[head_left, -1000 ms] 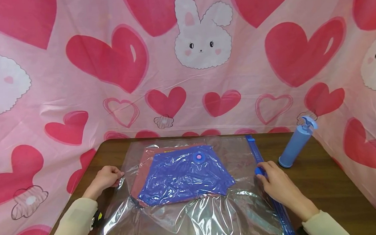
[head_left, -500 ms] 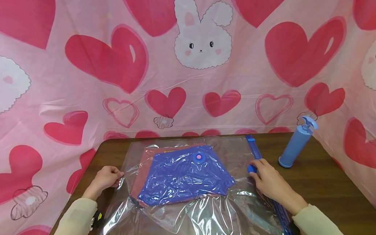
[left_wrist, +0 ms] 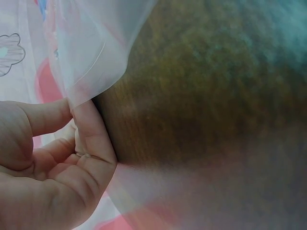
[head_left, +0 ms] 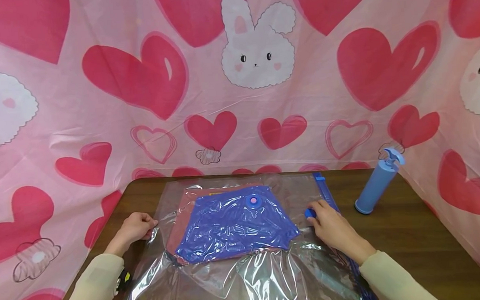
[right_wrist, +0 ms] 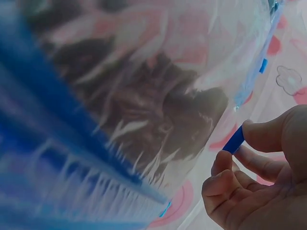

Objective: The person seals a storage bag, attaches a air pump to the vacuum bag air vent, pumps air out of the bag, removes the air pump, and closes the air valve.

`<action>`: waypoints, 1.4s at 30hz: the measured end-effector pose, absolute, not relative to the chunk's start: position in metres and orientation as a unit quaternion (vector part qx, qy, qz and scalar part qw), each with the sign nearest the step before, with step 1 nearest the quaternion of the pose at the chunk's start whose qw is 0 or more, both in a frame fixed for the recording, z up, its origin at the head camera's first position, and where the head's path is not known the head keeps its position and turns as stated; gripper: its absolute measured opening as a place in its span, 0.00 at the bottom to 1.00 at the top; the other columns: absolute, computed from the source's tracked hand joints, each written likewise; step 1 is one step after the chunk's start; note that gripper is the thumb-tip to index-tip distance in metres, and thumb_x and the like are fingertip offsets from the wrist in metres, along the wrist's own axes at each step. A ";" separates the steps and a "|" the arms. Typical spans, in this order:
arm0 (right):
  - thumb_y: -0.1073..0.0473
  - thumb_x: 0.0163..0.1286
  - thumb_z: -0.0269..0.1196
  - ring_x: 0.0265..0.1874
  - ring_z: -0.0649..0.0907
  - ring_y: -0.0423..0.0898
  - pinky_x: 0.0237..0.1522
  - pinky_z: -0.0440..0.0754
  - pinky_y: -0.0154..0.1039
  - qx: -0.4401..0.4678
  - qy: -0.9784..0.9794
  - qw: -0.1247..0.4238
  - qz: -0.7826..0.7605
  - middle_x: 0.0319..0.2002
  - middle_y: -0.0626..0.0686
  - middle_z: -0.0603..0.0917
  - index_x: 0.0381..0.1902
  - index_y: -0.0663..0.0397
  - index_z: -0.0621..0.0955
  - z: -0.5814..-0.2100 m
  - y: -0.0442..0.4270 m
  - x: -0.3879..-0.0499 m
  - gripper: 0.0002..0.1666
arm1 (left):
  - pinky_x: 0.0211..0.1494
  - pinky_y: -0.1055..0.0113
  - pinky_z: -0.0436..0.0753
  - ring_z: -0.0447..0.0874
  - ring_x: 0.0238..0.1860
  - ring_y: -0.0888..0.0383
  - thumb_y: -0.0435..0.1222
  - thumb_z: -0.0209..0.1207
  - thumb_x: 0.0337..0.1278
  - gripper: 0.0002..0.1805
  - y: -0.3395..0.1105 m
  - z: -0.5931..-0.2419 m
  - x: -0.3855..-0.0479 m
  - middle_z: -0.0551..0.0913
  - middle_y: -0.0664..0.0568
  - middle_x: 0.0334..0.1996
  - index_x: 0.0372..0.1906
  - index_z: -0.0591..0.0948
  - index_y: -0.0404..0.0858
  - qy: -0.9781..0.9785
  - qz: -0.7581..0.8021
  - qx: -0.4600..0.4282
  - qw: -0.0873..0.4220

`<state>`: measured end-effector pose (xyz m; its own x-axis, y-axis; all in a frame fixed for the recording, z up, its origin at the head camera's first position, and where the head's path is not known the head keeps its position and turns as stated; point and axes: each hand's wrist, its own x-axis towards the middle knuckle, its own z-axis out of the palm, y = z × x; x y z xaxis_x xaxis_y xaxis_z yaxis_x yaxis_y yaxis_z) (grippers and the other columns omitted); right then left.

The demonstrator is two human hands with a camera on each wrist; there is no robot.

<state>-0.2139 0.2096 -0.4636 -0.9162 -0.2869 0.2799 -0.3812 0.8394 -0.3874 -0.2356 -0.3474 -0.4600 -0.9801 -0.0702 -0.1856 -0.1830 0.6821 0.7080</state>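
A clear vacuum storage bag [head_left: 216, 282] lies flat, with a folded blue item [head_left: 228, 225] and a reddish one [head_left: 182, 219] inside. Its round blue valve [head_left: 254, 201] has a pink centre. My left hand [head_left: 134, 227] pinches the bag's left edge between thumb and curled fingers; the left wrist view shows the plastic [left_wrist: 103, 52] in that pinch. Over the bag's right part, my right hand [head_left: 333, 225] holds a small round blue cap [head_left: 310, 213] by its rim. That cap [right_wrist: 233, 140] sits between thumb and fingertips in the right wrist view, apart from the valve.
A blue hand pump [head_left: 378, 184] stands on the brown table [head_left: 417, 240] at the right. The bag's blue zip strip [head_left: 325, 188] runs down its right side, with a slider [head_left: 319, 178] near the far end. Pink printed cloth [head_left: 261, 102] surrounds the table.
My right hand has moved left with the blue cap, from above the zip strip toward the valve. The left hand stays at the bag's edge.
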 end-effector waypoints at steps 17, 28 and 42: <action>0.66 0.71 0.70 0.44 0.85 0.58 0.47 0.85 0.59 0.199 -0.946 0.124 0.224 0.47 0.59 0.81 0.56 0.64 0.82 -0.466 0.179 -0.234 0.17 | 0.34 0.64 0.85 0.80 0.28 0.54 0.33 0.60 0.74 0.12 -0.347 -0.460 -0.234 0.79 0.48 0.25 0.34 0.81 0.29 0.916 0.390 -0.062 0.071; 0.62 0.73 0.69 0.48 0.85 0.57 0.54 0.85 0.57 0.207 -0.951 0.092 0.213 0.52 0.59 0.81 0.59 0.62 0.81 -0.458 0.152 -0.248 0.20 | 0.34 0.65 0.86 0.80 0.28 0.54 0.33 0.60 0.74 0.11 -0.347 -0.461 -0.235 0.79 0.47 0.25 0.35 0.81 0.28 0.915 0.393 -0.061 0.072; 0.61 0.74 0.70 0.45 0.85 0.53 0.53 0.86 0.53 0.252 -0.947 0.085 0.180 0.49 0.57 0.81 0.60 0.62 0.81 -0.451 0.120 -0.270 0.20 | 0.34 0.65 0.85 0.79 0.28 0.54 0.33 0.60 0.74 0.12 -0.350 -0.462 -0.235 0.79 0.48 0.25 0.34 0.82 0.29 0.916 0.392 -0.055 0.070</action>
<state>-0.2696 0.1196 -0.4510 -0.8586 -0.4462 0.2523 -0.5077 0.8084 -0.2980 -0.2352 -0.3496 -0.4616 -0.9840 -0.0466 -0.1718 -0.1564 0.6871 0.7096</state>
